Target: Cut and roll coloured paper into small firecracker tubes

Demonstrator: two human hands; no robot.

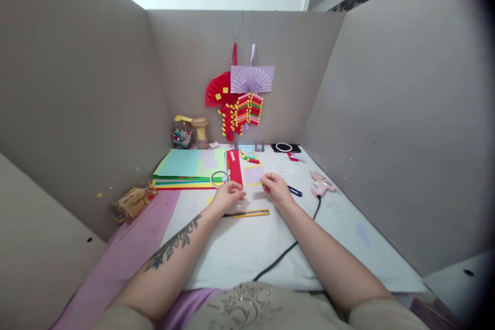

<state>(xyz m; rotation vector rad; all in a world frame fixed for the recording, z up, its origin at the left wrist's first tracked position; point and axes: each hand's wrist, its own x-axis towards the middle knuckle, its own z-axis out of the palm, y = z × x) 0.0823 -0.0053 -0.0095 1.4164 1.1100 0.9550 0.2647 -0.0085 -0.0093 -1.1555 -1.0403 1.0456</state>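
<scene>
My right hand (274, 188) pinches the right edge of a small lilac paper square (253, 174) with yellow strips along its upper and lower edges. Just left of it, my left hand (229, 198) is loosely curled, thumb and fingers apart, with nothing visible between them. Closer to me than both hands lies a yellow-and-black utility knife (253, 213), its left end partly behind my left wrist. A dark blue tool (296, 192) sits beside my right hand, partly covered by it. Short coloured paper rolls (251, 158) rest beyond the lilac square.
Coloured paper sheets (180, 162) are stacked left, with a tape ring (219, 179) on them. At right lies a pink glue gun (323, 184); its black cord (280, 258) crosses the table. Red and lilac paper fans (253, 80) hang on the back panel. A phone (294, 148) lies behind.
</scene>
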